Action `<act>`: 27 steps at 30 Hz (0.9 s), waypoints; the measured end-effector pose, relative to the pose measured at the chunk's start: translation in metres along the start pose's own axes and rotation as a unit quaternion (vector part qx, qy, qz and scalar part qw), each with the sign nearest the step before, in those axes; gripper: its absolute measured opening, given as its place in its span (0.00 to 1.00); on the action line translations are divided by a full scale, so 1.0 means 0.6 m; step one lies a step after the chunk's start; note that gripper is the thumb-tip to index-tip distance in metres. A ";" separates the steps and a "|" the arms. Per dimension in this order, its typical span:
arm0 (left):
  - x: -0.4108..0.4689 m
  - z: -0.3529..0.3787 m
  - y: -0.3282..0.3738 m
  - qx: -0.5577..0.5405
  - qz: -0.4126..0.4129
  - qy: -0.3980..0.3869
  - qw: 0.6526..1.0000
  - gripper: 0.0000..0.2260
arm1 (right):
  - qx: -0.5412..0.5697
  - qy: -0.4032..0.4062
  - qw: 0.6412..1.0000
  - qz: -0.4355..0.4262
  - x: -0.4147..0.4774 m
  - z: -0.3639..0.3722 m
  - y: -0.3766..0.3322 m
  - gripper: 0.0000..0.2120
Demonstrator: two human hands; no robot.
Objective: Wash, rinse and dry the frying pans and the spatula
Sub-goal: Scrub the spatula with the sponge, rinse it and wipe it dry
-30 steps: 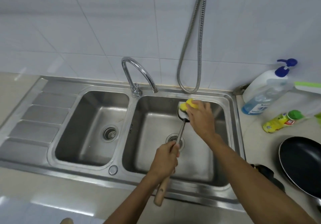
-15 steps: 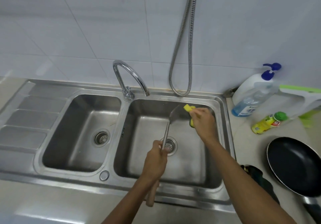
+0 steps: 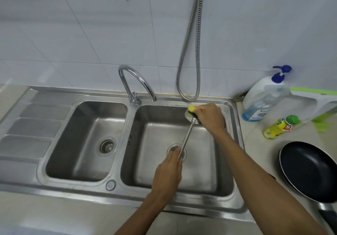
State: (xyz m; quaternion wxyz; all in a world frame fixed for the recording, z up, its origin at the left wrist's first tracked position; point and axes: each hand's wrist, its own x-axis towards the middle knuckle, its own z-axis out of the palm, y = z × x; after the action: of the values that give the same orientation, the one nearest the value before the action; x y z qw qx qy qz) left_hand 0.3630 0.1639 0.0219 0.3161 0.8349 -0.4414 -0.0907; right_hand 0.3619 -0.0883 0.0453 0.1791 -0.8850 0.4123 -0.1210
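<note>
Over the sink's [image 3: 235, 125] right basin, left hand [image 3: 167, 176] gripped the spatula [image 3: 187, 134], right hand [image 3: 209, 116] clutched the sponge [image 3: 192, 109], scrubbing its blade. Probably rinse next under the tap [image 3: 138, 81].

The frying pan [image 3: 308, 171] lies at three o'clock from the right basin [image 3: 200, 176]. Two bottles [image 3: 260, 99] stand at two, the tap [image 3: 135, 81] at eleven.

Blade of spatula [image 3: 187, 136] mostly under sponge [image 3: 192, 109] and right hand [image 3: 209, 117]; frying pan [image 3: 308, 171] handle cut by lower-right edge.
</note>
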 end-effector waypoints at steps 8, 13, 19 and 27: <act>-0.006 0.003 -0.001 0.030 0.003 -0.011 0.999 0.17 | -0.027 -0.024 0.998 -0.046 -0.026 0.002 0.009 0.14; 0.026 -0.013 -0.010 0.000 -0.040 -0.003 0.999 0.16 | 0.016 0.011 0.971 -0.236 -0.136 0.010 -0.036 0.06; 0.021 -0.023 0.010 0.042 0.008 -0.020 0.999 0.15 | -0.097 0.062 0.987 -0.115 -0.014 -0.010 0.000 0.11; 0.039 -0.037 -0.021 0.067 0.008 0.004 0.998 0.21 | -0.018 0.072 0.967 -0.242 -0.120 -0.026 -0.047 0.04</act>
State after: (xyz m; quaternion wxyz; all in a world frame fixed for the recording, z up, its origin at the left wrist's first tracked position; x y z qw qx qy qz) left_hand 0.3950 0.1606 0.0342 0.2613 0.8511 -0.4519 -0.0553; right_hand 0.3301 -0.0190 0.0664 0.0979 -0.9504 0.2002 -0.2169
